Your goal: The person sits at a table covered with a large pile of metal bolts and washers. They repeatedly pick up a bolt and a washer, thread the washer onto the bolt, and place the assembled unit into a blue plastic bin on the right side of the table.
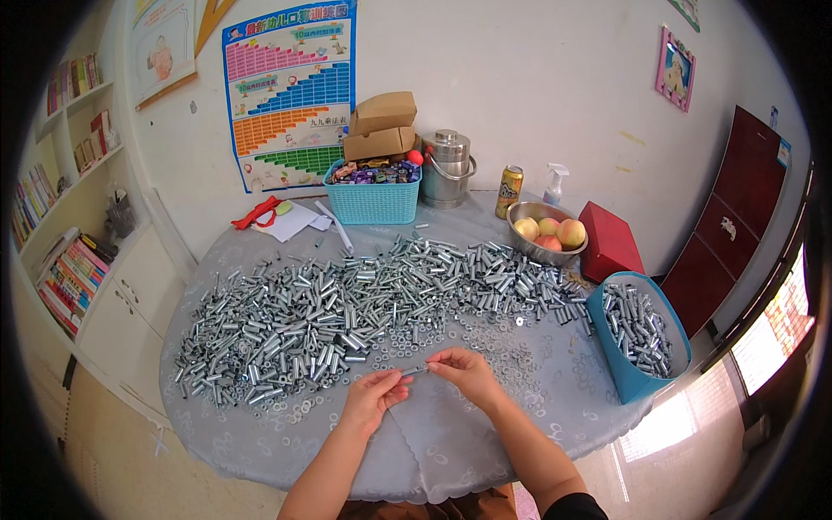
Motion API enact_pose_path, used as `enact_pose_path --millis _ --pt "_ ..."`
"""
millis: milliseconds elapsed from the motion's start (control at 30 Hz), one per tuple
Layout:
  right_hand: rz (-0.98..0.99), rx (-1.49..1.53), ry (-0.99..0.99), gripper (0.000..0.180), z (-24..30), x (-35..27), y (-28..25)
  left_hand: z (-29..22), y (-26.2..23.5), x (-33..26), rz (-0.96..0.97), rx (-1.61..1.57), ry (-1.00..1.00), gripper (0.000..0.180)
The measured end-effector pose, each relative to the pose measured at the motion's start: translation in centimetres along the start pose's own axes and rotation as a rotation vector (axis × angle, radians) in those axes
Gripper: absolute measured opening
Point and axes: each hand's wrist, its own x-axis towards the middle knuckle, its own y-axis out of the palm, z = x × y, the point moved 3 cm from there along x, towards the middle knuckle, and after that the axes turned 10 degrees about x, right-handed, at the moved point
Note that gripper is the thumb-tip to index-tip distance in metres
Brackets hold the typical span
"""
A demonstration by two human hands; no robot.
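Observation:
My left hand pinches one end of a small silvery expansion bolt between thumb and fingers. At the bolt's other end, my right hand is closed with its fingertips, and whether they also hold a small washer or nut is too small to tell. Both hands are above the near middle of the table. Just beyond them spreads a wide heap of metal sleeves and bolts. Loose flat washers lie scattered along the heap's near side.
A blue bin filled with metal bolts stands at the table's right edge. Farther back are a red box, a steel bowl of fruit, a can, a spray bottle, a metal pot and a turquoise basket.

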Motion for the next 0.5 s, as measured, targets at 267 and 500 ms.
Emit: enact_pose_path --millis 267,500 --pt "-0.044 -0.056 -0.075 0.017 0.3 -0.3 1.1 0.4 -0.2 -0.1 -0.025 -0.116 -0.050 0.015" --pt "-0.013 -0.242 -0.236 0.017 1.0 -0.7 1.5 0.6 -0.2 0.1 -0.026 -0.135 -0.056 0.014"
